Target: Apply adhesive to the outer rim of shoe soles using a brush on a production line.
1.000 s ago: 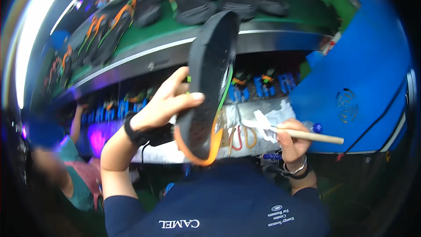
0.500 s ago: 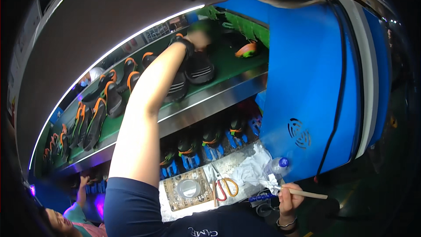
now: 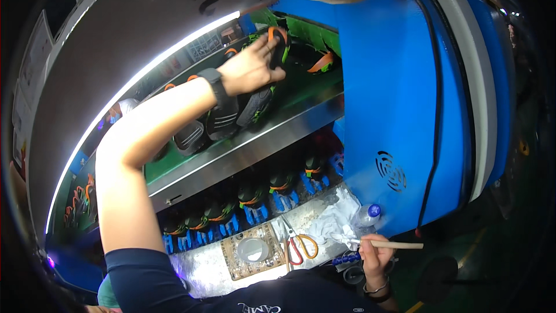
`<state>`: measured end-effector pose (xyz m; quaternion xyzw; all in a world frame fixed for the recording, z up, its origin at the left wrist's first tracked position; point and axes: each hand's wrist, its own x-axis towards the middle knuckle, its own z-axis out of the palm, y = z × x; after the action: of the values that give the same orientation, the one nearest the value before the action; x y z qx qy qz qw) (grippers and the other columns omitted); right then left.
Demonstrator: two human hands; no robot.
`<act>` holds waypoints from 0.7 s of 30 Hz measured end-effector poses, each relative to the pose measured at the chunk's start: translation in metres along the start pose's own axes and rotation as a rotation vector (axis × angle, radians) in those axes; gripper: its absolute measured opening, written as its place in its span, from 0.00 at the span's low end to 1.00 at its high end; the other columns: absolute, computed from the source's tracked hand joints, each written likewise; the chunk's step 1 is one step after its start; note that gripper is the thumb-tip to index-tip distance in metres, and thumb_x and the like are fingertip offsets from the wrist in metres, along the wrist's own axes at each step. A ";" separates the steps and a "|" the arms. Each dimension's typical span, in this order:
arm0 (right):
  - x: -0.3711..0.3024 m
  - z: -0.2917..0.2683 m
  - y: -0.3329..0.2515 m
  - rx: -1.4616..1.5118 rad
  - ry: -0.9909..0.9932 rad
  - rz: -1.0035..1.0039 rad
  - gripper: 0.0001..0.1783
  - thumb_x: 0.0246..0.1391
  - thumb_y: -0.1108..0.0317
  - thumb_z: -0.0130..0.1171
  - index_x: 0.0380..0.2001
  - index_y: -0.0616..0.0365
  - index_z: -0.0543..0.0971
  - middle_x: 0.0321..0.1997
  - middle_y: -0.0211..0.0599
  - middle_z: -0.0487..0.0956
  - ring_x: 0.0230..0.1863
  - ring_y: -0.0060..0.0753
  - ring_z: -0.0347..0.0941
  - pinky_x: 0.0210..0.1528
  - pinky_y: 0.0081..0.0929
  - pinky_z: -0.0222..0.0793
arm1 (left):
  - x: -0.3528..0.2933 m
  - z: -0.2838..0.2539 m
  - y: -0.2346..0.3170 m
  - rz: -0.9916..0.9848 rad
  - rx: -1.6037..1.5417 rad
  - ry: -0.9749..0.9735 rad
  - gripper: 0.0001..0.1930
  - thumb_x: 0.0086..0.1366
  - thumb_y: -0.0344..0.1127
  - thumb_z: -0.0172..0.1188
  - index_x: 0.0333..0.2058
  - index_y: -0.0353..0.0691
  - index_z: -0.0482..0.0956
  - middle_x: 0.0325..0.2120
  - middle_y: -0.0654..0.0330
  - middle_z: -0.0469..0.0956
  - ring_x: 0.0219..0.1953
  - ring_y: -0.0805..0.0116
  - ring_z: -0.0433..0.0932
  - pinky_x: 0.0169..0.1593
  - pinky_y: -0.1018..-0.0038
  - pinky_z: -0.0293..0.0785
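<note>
My left hand [image 3: 250,71] is closed around a dark shoe [image 3: 258,106] with an orange collar and green trim, standing tilted at the right end of a row on the green conveyor belt [image 3: 308,90]. Its fingers lie at the collar; part of the shoe is behind the hand. At the lower right, my right hand [image 3: 375,253] grips the pale wooden handle of a brush [image 3: 402,245]. The brush's whitish tip blends into crumpled white paper [image 3: 336,220]. Other dark shoes [image 3: 222,120] stand left of the held one, partly behind my left forearm.
Below the belt, several shoes [image 3: 250,196] sit on blue holders. A metal ledge bears a bowl [image 3: 253,250] on cardboard, scissors [image 3: 300,247] and a bottle [image 3: 367,215]. A blue machine housing [image 3: 394,110] stands right. A co-worker's teal sleeve [image 3: 107,294] shows lower left.
My left hand has come down slightly and tilted a shoe, so its orange collar and green trim show. My left elbow has swung left. The right hand still holds the brush, slightly further left.
</note>
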<state>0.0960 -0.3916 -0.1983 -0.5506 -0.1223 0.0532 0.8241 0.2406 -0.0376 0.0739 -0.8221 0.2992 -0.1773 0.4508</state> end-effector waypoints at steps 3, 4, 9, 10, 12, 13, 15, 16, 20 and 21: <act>0.003 0.012 0.004 0.030 -0.089 -0.015 0.06 0.48 0.75 0.52 0.31 0.66 0.72 0.18 0.30 0.69 0.16 0.13 0.60 0.18 0.11 0.55 | -0.030 -0.061 0.018 -0.090 -0.075 0.101 0.11 0.47 0.33 0.51 0.31 0.39 0.67 0.37 0.51 0.71 0.44 0.59 0.68 0.49 0.64 0.60; 0.005 0.019 0.003 0.035 -0.094 -0.008 0.06 0.48 0.75 0.52 0.30 0.66 0.72 0.18 0.30 0.69 0.16 0.13 0.60 0.18 0.11 0.55 | -0.039 -0.085 0.026 -0.070 -0.190 -0.003 0.13 0.43 0.32 0.53 0.31 0.37 0.67 0.34 0.51 0.70 0.41 0.58 0.69 0.43 0.65 0.62; 0.026 0.048 0.027 0.015 -0.179 -0.013 0.05 0.48 0.75 0.52 0.29 0.65 0.73 0.18 0.26 0.68 0.17 0.12 0.59 0.18 0.11 0.53 | -0.134 -0.149 0.106 0.049 -0.725 0.163 0.08 0.37 0.31 0.54 0.19 0.33 0.69 0.41 0.41 0.69 0.43 0.50 0.72 0.45 0.60 0.70; 0.026 0.057 0.034 0.015 -0.212 -0.012 0.05 0.48 0.75 0.53 0.29 0.65 0.73 0.18 0.25 0.68 0.17 0.11 0.58 0.19 0.11 0.53 | -0.151 -0.156 0.122 0.066 -0.889 0.057 0.09 0.36 0.31 0.54 0.19 0.33 0.69 0.41 0.40 0.69 0.42 0.49 0.72 0.43 0.59 0.71; 0.026 0.084 0.041 0.012 -0.341 0.088 0.04 0.48 0.75 0.53 0.28 0.66 0.73 0.18 0.26 0.68 0.17 0.11 0.58 0.19 0.12 0.54 | -0.198 -0.159 0.172 -0.163 -1.454 -0.210 0.13 0.37 0.35 0.57 0.22 0.33 0.71 0.40 0.46 0.71 0.34 0.50 0.74 0.38 0.64 0.73; 0.026 0.096 0.053 -0.018 -0.421 0.098 0.04 0.48 0.75 0.53 0.29 0.66 0.72 0.18 0.26 0.68 0.18 0.12 0.58 0.19 0.11 0.53 | -0.219 -0.157 0.200 -0.283 -1.672 -0.422 0.15 0.40 0.36 0.58 0.26 0.31 0.72 0.35 0.48 0.73 0.31 0.51 0.74 0.34 0.66 0.72; 0.018 0.123 0.088 -0.039 -0.567 0.109 0.05 0.48 0.75 0.54 0.28 0.66 0.72 0.18 0.26 0.68 0.18 0.12 0.59 0.19 0.11 0.54 | -0.264 -0.156 0.264 -0.712 -2.010 -0.437 0.13 0.43 0.37 0.60 0.22 0.31 0.74 0.15 0.54 0.72 0.19 0.65 0.73 0.25 0.71 0.68; 0.013 0.135 0.108 -0.035 -0.620 0.107 0.05 0.47 0.75 0.55 0.27 0.66 0.73 0.18 0.25 0.69 0.18 0.12 0.60 0.20 0.12 0.55 | -0.287 -0.155 0.291 -0.910 -2.109 -0.708 0.10 0.47 0.34 0.59 0.22 0.31 0.75 0.15 0.59 0.74 0.19 0.75 0.72 0.24 0.74 0.68; -0.013 0.161 0.164 -0.319 -0.824 0.142 0.07 0.45 0.71 0.57 0.25 0.65 0.74 0.15 0.25 0.69 0.15 0.09 0.60 0.17 0.12 0.54 | -0.318 -0.187 0.345 -1.397 -2.760 -0.525 0.13 0.51 0.29 0.60 0.35 0.29 0.73 0.25 0.67 0.74 0.27 0.80 0.69 0.33 0.81 0.67; -0.018 0.165 0.174 -0.323 -0.815 0.180 0.07 0.45 0.70 0.58 0.25 0.64 0.75 0.14 0.25 0.70 0.15 0.10 0.60 0.17 0.12 0.54 | -0.332 -0.188 0.360 -1.296 -2.927 -0.504 0.20 0.52 0.29 0.60 0.44 0.29 0.68 0.32 0.65 0.73 0.34 0.81 0.68 0.38 0.82 0.65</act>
<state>0.0443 -0.1801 -0.3012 -0.6147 -0.3955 0.3175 0.6041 -0.2365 -0.0897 -0.1381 0.5130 0.2533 -0.2264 0.7883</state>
